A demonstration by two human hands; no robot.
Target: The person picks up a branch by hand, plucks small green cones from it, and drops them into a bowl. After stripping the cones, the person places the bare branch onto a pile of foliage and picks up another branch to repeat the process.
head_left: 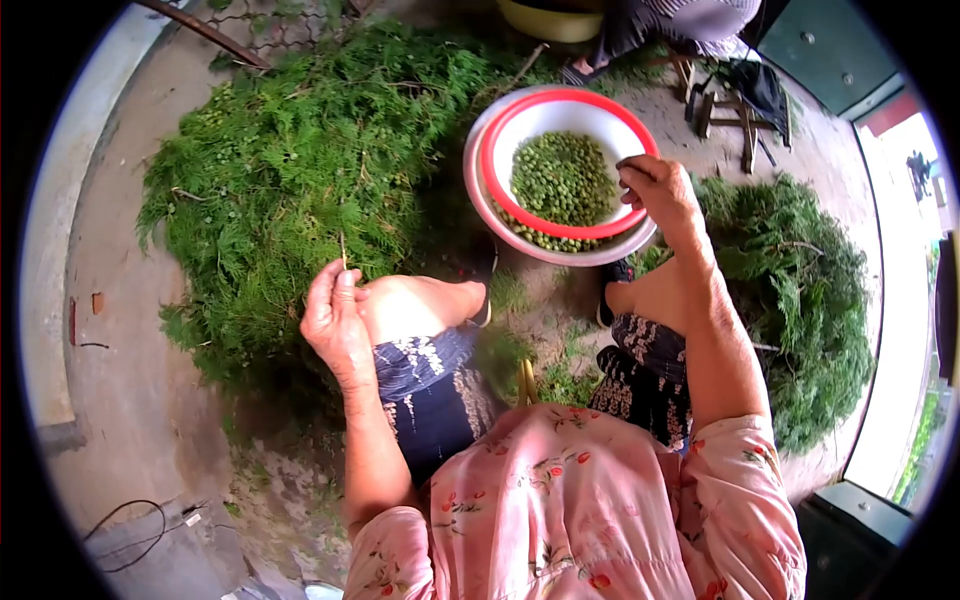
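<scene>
- Soft, even daylight lit the scene, with no hard-edged shadows.
- The brightest area was the doorway [905,300] at the right edge, where the outside view was overexposed to near white.
- A dim shadow lay between the big heap of green sprigs [300,170] and the bowl [563,175].
- The bowl's white inside wall looked bright but showed no glare.
- The fisheye lens bent straight lines strongly toward the edges, and a black vignette filled the corners.
- The centre was fairly sharp; the rim of the view and the pink sleeve [590,520] nearest the camera were softer.
</scene>
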